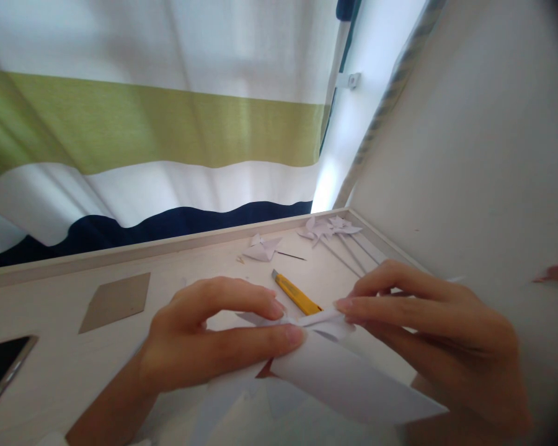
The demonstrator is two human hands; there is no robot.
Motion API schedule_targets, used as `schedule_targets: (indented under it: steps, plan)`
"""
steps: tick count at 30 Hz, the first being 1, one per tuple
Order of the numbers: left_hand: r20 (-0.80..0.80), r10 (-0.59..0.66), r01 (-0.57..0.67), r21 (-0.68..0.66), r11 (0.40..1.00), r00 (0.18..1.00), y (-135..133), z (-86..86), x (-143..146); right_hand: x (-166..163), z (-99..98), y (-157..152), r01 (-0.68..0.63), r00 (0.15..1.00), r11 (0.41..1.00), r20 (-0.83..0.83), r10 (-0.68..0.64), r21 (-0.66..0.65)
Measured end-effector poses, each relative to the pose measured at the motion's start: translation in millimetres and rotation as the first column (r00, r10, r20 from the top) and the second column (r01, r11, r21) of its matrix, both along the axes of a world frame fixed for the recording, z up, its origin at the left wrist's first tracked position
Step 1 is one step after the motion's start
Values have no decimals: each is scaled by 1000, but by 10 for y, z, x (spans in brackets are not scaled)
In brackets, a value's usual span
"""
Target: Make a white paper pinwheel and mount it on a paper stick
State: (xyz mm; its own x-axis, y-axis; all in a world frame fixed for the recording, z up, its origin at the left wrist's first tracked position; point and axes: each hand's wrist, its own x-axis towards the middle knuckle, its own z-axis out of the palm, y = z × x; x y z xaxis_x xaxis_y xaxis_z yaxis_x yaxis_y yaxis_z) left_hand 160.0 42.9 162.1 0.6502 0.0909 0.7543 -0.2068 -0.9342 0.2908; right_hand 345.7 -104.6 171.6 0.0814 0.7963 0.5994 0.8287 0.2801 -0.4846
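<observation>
A folded sheet of white paper (353, 378) hangs between both hands, its pointed corner spreading toward the lower right. My left hand (204, 341) pinches the paper's gathered middle between thumb and index finger. At the right, my right hand (441, 334) grips a rolled or folded strip of the same paper with thumb and fingertips. Just beyond the paper lies a yellow utility knife (297, 293) with a short bit of blade showing. Some of the paper's underside and the fingers behind it are hidden.
White paper pinwheels (318, 229) on thin sticks lie in the far right corner. A folded paper piece (261, 248) with a thin dark rod is nearby. To the left are a brown card (116, 302) and a dark-screened device (4, 365). A raised rim (167, 244) borders the table.
</observation>
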Motion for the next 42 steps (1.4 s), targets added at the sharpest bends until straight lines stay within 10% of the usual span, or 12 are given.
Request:
schedule_targets:
  steps: [42]
  plan:
    - [-47,-63,62,-12,998,997,7,-38,-57,17,-16,19,-114,993,993,-28,113,-8]
